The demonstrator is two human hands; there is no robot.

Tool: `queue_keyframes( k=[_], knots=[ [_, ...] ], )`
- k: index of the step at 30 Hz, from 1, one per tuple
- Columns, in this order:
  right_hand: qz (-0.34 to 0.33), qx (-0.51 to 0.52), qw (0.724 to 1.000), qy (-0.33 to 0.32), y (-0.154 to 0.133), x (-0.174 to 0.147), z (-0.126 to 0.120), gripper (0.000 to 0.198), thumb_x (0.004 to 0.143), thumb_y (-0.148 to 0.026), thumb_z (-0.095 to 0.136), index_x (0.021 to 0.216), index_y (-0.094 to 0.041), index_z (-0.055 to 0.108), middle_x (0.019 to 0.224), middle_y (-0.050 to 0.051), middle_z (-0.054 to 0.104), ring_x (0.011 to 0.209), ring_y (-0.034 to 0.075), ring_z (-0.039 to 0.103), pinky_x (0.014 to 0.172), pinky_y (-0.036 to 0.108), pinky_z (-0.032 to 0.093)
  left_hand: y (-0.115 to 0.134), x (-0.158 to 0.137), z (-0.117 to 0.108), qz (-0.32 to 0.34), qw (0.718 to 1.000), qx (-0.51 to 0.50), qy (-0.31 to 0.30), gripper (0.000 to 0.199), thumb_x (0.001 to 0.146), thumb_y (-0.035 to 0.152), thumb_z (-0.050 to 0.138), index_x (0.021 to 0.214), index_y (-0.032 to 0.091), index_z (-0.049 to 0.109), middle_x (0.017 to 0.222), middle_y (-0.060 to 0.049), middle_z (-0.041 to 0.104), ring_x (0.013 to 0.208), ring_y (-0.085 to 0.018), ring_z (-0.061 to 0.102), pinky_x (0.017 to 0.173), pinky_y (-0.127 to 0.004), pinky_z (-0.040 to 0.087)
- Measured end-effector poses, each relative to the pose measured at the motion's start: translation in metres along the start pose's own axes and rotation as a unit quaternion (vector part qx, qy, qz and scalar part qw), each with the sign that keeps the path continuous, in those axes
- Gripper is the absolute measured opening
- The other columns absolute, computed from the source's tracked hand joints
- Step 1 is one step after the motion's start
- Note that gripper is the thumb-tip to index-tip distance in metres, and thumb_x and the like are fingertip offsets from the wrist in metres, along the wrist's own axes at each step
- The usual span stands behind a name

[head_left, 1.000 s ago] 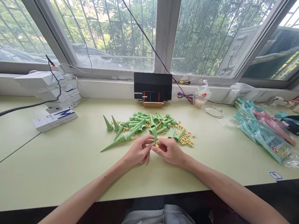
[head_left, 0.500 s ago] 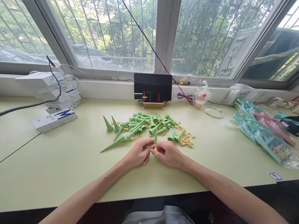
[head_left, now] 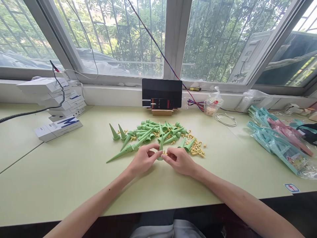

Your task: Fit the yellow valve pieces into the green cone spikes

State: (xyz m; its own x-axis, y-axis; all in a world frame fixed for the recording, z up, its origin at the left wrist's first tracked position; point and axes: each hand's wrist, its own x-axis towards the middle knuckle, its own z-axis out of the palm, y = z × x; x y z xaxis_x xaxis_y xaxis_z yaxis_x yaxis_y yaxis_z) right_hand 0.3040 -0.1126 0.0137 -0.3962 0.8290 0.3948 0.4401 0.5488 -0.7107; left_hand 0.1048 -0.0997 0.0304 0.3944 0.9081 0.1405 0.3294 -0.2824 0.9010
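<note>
My left hand (head_left: pixel 145 160) is closed on a green plastic cone spike (head_left: pixel 161 145), which stands upright with its point away from me. Thumb and fingers of my right hand (head_left: pixel 179 160) pinch a small yellow plastic peg (head_left: pixel 165 153) right beside the cone. Whether the peg touches the cone I cannot tell. Just beyond my hands spreads a pile of green cone spikes (head_left: pixel 146 134), some fitted with caps. Two cones (head_left: pixel 189 145) lie by my right hand, next to a heap of loose yellow pegs (head_left: pixel 197 147).
A phone (head_left: pixel 161 103) leans against a dark tablet (head_left: pixel 148 87) on a small cardboard stand. White boxes (head_left: pixel 59 128) are stacked at the left. Bagged teal and pink plastic items (head_left: pixel 277 142) lie at the right. A white cable (head_left: pixel 226 119) is coiled near a plastic bag (head_left: pixel 213 102).
My left hand now grips the cone, which has shifted slightly left and nearer to me. My right hand has drawn a little apart from it, with the yellow peg in its fingertips.
</note>
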Motion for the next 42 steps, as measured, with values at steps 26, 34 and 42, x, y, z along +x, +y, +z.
queue_keyframes(
  k=[26, 34, 42],
  knots=[
    [0.023, 0.000, 0.996, 0.086, 0.008, 0.005, -0.009, 0.044, 0.100, -0.041, 0.045, 0.063, -0.021, 0.032, 0.056, -0.005, 0.029, 0.051, 0.011, 0.026, 0.050, 0.027, 0.023, -0.006, 0.002, -0.006, 0.010, 0.977, 0.204, 0.064, 0.029, 0.094, 0.043, 0.047, 0.089, 0.020, 0.065, 0.050, 0.007, 0.041, 0.048, -0.013, 0.036, 0.052, -0.025, 0.028],
    [-0.002, -0.057, 0.989, 0.138, 0.016, 0.007, -0.014, 0.027, 0.099, -0.030, 0.047, 0.075, -0.020, 0.052, 0.059, -0.003, 0.044, 0.052, 0.013, 0.038, 0.054, 0.026, 0.031, -0.009, 0.005, -0.009, -0.015, 0.961, 0.228, 0.155, 0.037, 0.094, 0.045, 0.048, 0.069, 0.019, 0.057, 0.051, 0.005, 0.037, 0.051, -0.013, 0.035, 0.055, -0.026, 0.029],
    [-0.021, -0.220, 0.969, 0.114, 0.037, 0.013, -0.028, 0.017, 0.093, -0.010, 0.052, 0.086, -0.019, 0.065, 0.078, 0.005, 0.060, 0.078, 0.021, 0.054, 0.082, 0.034, 0.043, -0.011, 0.006, -0.007, -0.020, 0.965, 0.215, 0.152, 0.029, 0.091, 0.039, 0.050, 0.073, 0.018, 0.061, 0.051, 0.005, 0.042, 0.051, -0.013, 0.037, 0.055, -0.026, 0.031]
  ],
)
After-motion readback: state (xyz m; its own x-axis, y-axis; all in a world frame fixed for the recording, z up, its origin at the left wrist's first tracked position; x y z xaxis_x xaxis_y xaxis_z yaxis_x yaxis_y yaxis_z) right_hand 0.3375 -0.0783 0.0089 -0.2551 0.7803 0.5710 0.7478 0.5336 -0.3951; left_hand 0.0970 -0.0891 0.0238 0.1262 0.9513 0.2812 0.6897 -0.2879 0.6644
